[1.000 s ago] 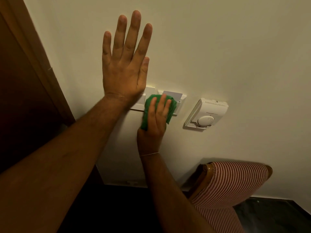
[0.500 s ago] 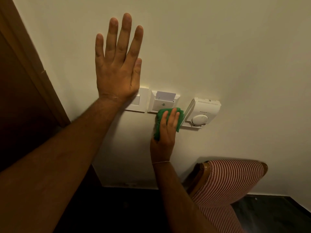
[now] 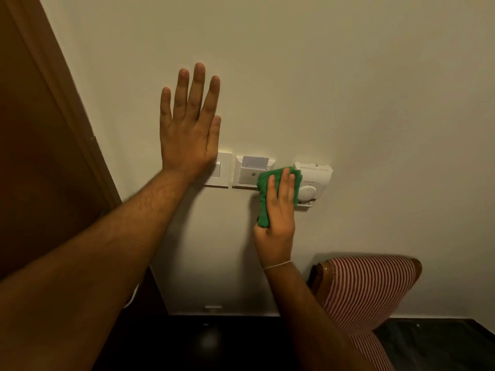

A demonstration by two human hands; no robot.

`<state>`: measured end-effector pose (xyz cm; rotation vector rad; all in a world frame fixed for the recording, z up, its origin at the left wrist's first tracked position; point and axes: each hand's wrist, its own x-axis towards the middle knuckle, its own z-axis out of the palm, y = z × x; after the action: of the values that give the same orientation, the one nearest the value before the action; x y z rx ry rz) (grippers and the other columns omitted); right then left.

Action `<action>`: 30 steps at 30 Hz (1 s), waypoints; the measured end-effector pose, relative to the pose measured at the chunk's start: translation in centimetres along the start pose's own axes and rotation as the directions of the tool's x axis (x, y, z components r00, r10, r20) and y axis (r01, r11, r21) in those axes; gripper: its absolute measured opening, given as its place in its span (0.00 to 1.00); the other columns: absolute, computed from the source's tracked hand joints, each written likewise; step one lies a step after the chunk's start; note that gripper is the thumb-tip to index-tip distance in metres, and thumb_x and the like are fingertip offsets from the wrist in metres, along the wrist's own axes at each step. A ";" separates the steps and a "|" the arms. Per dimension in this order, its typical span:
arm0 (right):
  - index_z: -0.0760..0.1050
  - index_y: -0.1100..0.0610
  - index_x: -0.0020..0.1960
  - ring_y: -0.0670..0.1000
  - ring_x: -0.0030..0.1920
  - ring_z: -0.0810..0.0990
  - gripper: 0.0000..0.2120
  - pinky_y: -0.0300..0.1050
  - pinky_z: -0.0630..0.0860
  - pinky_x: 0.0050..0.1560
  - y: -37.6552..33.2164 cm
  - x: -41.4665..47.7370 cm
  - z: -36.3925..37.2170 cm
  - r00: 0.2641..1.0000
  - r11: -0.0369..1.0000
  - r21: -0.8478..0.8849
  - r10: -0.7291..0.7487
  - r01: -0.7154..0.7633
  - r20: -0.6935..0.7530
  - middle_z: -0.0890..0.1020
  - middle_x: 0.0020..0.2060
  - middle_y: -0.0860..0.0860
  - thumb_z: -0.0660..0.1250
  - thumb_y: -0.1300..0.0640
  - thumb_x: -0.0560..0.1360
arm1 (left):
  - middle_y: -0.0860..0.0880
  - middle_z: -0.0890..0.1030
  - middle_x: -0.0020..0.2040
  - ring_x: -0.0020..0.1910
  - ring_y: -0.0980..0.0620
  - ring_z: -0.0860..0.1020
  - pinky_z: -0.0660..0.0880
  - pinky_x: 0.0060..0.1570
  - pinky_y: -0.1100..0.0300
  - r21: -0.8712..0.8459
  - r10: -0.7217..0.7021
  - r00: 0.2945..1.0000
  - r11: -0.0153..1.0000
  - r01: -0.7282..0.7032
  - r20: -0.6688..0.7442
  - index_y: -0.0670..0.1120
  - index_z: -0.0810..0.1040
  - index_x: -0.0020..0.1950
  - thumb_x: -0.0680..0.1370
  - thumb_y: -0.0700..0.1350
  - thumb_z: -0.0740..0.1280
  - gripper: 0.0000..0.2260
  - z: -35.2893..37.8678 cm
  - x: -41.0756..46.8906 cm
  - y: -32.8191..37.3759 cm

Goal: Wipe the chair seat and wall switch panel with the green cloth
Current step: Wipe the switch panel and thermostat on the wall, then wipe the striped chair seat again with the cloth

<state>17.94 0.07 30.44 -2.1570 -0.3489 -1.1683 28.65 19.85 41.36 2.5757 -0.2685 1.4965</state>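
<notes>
Landmark: the card slot plate [image 3: 253, 171], the middle one of 3 white things on the wall [image 3: 348, 89].
What changed: 1 second ago the green cloth [image 3: 263, 199] sat on the plates left of where it is now. Now it has slid to the right edge of the card slot plate and touches the white dial box [image 3: 314, 183].
What that means: I think the switch panel wipe is almost done, since the cloth has crossed to the far right side.
Right hand [image 3: 277, 215]: flat, fingers straight, pressing the cloth on the wall, below and right of the card slot plate.
Left hand [image 3: 188, 129]: wide open, holds nothing, palm flat on the wall, up and left of the card slot plate. It covers part of the light switch [image 3: 222, 170].
Chair [image 3: 369, 290]: red and white stripes, far below and right of the card slot plate.
Writing: small words on the dial box, too tiny to read. An arrow mark is on the card slot plate.
</notes>
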 end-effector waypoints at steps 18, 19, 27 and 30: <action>0.60 0.62 0.83 0.61 0.86 0.53 0.39 0.61 0.65 0.83 9.9 -2.1 -14.8 0.970 0.969 -0.246 0.059 0.001 0.236 0.56 0.85 0.58 0.61 0.79 0.74 | 0.45 0.45 0.92 0.91 0.45 0.44 0.45 0.88 0.42 -0.201 0.061 0.930 0.980 0.014 0.362 0.46 0.50 0.93 0.88 0.58 0.54 0.35 -0.8 -17.9 17.4; 0.61 0.62 0.83 0.60 0.86 0.52 0.38 0.63 0.68 0.80 10.9 -3.7 -15.6 0.959 0.965 -0.260 0.098 -0.027 0.265 0.55 0.85 0.58 0.60 0.77 0.74 | 0.45 0.46 0.92 0.91 0.46 0.44 0.45 0.88 0.42 -0.208 0.072 0.917 0.978 0.013 0.393 0.46 0.50 0.93 0.88 0.58 0.54 0.35 -0.6 -19.4 18.4; 0.62 0.60 0.82 0.60 0.86 0.52 0.35 0.61 0.58 0.84 18.9 -17.8 -20.8 0.839 0.923 -0.340 0.323 -0.178 0.437 0.58 0.84 0.58 0.65 0.71 0.77 | 0.46 0.52 0.92 0.91 0.44 0.52 0.44 0.88 0.45 -0.271 0.182 0.809 0.962 -0.030 0.558 0.45 0.55 0.92 0.88 0.58 0.55 0.34 1.6 -30.9 25.7; 0.59 0.57 0.84 0.52 0.87 0.46 0.32 0.56 0.50 0.84 22.2 -23.9 -22.4 0.735 0.892 -0.369 0.431 -0.260 0.523 0.55 0.85 0.53 0.57 0.59 0.80 | 0.46 0.52 0.92 0.91 0.44 0.52 0.46 0.89 0.44 -0.320 0.205 0.774 0.947 -0.003 0.599 0.46 0.55 0.92 0.88 0.57 0.57 0.34 2.9 -35.8 28.0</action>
<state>1.18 -29.57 10.31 -2.6610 -0.0247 -0.3066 7.29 -5.15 9.92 2.7312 -0.6691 0.4899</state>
